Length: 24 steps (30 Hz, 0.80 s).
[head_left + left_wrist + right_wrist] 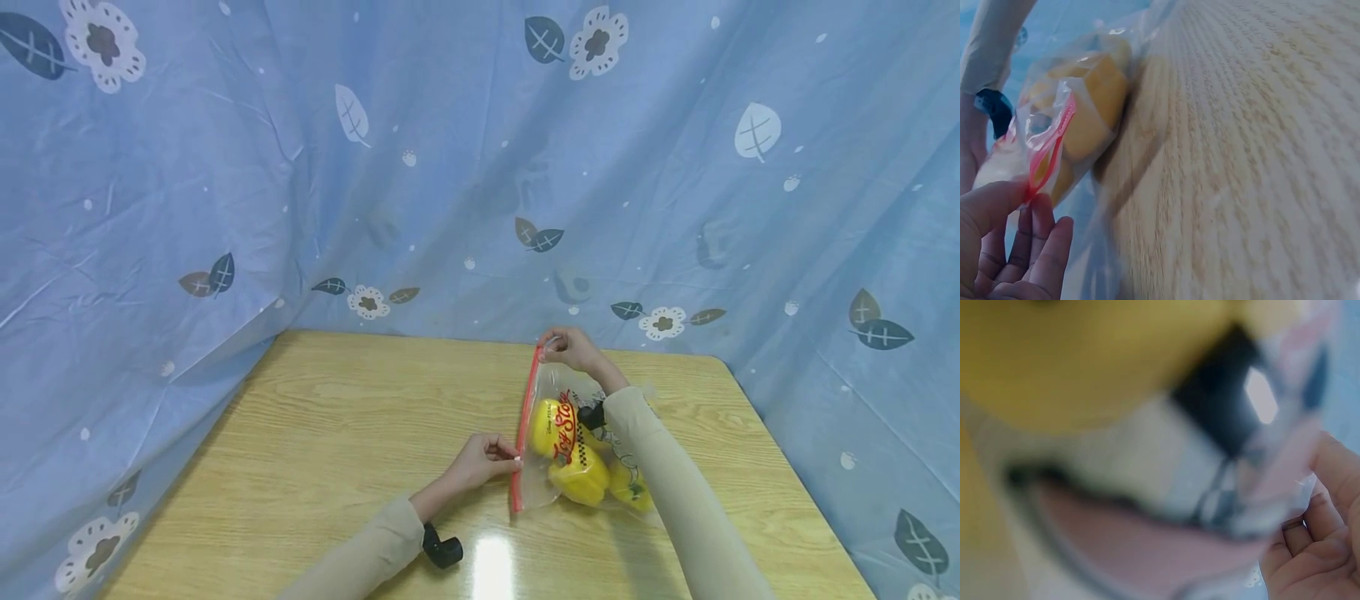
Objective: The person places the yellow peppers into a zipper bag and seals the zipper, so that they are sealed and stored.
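Observation:
A clear zip bag [536,493] with a red zip strip [528,400] and "Toy Story" print stands on the table, tilted. Inside are several yellow bell peppers [581,478], seen through the plastic. Thumb and index finger of my left hand [480,460] pinch the zip near its close end. At the far end of the strip, my right hand [573,348] pinches the top corner. In the left wrist view, the red strips [1054,144] part in a loop just beyond the left fingertips. The right wrist view is mostly blurred print and yellow, with the right hand [1322,550] at its edge.
The bag is on a light wooden table [360,417]. A blue curtain [450,167] with leaves and flowers hangs behind the table and along both sides. Black wrist cameras [442,550] are worn on both arms.

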### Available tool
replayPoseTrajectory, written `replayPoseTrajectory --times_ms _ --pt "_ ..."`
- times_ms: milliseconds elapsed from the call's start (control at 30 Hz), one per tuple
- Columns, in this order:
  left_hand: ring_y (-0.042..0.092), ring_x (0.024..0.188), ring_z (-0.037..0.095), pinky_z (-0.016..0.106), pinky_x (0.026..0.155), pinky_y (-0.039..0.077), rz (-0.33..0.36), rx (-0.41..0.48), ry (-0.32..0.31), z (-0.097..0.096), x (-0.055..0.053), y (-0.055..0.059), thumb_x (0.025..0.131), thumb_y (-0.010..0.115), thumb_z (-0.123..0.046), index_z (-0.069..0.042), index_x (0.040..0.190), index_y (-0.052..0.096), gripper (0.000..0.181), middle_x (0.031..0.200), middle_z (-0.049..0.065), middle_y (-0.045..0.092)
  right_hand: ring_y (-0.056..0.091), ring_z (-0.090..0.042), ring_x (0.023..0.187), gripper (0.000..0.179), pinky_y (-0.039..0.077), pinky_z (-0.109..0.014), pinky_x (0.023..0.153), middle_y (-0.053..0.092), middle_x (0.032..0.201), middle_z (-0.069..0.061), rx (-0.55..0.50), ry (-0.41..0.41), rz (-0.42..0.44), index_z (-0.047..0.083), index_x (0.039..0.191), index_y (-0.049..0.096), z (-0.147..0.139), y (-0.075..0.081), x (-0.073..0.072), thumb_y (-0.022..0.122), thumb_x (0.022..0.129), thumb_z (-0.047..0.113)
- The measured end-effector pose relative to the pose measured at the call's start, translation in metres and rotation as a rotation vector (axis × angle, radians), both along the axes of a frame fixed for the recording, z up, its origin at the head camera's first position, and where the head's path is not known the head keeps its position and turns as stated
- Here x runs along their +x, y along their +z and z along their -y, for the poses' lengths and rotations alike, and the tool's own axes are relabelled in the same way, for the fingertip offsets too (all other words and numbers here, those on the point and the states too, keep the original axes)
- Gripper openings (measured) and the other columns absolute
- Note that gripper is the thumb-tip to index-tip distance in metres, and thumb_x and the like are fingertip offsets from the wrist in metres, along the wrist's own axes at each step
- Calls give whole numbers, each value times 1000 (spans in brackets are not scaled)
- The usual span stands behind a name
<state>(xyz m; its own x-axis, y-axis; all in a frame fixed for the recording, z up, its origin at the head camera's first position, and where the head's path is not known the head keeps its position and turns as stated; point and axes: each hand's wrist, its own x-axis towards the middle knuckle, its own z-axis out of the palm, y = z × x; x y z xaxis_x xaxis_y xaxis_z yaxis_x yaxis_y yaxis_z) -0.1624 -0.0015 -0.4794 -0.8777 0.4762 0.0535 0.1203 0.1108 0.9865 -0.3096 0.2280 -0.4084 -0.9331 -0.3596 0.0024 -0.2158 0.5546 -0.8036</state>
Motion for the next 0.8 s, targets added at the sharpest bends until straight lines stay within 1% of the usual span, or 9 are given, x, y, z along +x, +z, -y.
replayPoseTrajectory --times_ms 100,200,267,400,467,600,700,800 --pt "58 71 6 14 64 49 13 8 4 2 2 0 81 67 1 14 89 62 16 87 21 65 58 -18 69 19 35 -27 57 68 88 -21 -12 4 3 -1 104 61 0 0 -1 63 87 8" --pt "58 70 5 15 63 49 22 10 5 2 3 -4 80 68 2 13 89 62 16 85 18 66 56 -17 66 20 34 -27 55 67 89 -23 -23 11 7 -2 105 61 0 -1 -2 63 87 7" --pt "59 70 5 15 63 49 29 4 1 2 3 -12 80 68 2 12 89 62 15 84 16 66 53 -15 62 19 33 -26 53 67 88 -23 -26 12 7 -2 104 61 0 -1 -2 63 87 7" --pt "60 70 5 16 63 50 63 -6 -8 1 2 -28 79 70 1 10 89 64 15 85 13 67 46 -14 57 16 30 -25 49 68 84 -18 -20 10 7 0 102 62 0 -1 -1 63 88 7" --pt "61 70 6 16 63 50 82 -9 -9 1 3 -32 78 71 0 8 89 64 15 85 12 67 48 -14 57 16 31 -25 50 68 83 -17 -21 12 4 0 102 62 -1 -1 -1 63 87 7" --pt "61 69 6 17 63 50 105 -11 -16 2 8 -35 77 73 -2 7 88 65 16 83 9 68 43 -14 55 16 30 -24 49 67 82 -18 -19 21 -8 0 101 62 -2 -1 -2 63 87 7" --pt "61 68 7 17 61 49 130 -26 -21 3 12 -36 76 74 -4 4 87 65 17 80 5 68 43 -15 56 16 30 -24 50 67 82 -19 -18 27 -12 0 101 62 -3 -1 -1 64 87 7" --pt "61 67 7 18 61 49 155 -32 -32 4 17 -36 75 75 -5 3 86 65 17 77 4 68 47 -15 59 19 32 -25 52 67 82 -19 -15 39 -16 -1 102 61 -4 -1 -1 65 86 8"
